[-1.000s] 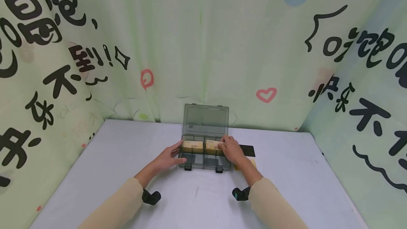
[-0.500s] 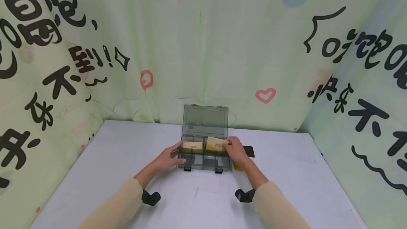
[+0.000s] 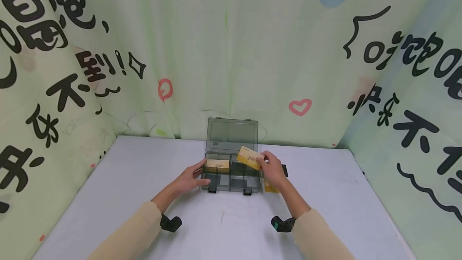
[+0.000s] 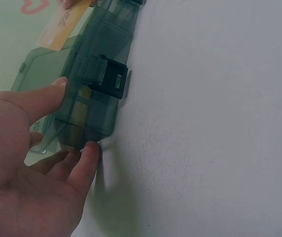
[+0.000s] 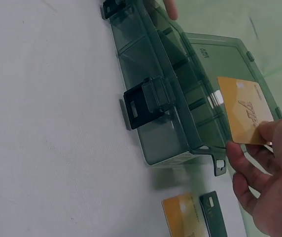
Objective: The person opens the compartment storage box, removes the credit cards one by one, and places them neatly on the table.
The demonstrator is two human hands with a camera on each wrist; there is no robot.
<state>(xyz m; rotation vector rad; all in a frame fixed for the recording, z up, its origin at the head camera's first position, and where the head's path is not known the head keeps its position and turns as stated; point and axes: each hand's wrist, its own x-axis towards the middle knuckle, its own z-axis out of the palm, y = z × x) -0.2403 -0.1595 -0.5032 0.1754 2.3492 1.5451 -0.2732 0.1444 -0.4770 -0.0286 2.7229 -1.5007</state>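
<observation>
A yellow card (image 3: 249, 157), printed with lettering, is pinched between the thumb and fingers of my right hand (image 3: 273, 169), tilted above the right half of a dark translucent divided storage box (image 3: 223, 188). The box lid (image 3: 232, 135) stands raised at the back. My left hand (image 3: 187, 179) grips the box's left end, with the thumb at the rim and the fingertips against the outer wall in the left wrist view. Another yellow card (image 3: 217, 165) stands in a left compartment. The right wrist view shows the held card (image 5: 245, 108) near the box's right end.
On the white tabletop (image 3: 223, 232), to the right of the box, lie a yellow card (image 5: 184, 217) and a black card (image 5: 213, 215). Two black latches (image 5: 145, 103) stick out from the box's front. A printed curtain (image 3: 231, 51) hangs behind the table.
My right hand has lifted the yellow card up out of the right compartment and drawn it back to the right, turning it. The left hand stays at the box's left end.
</observation>
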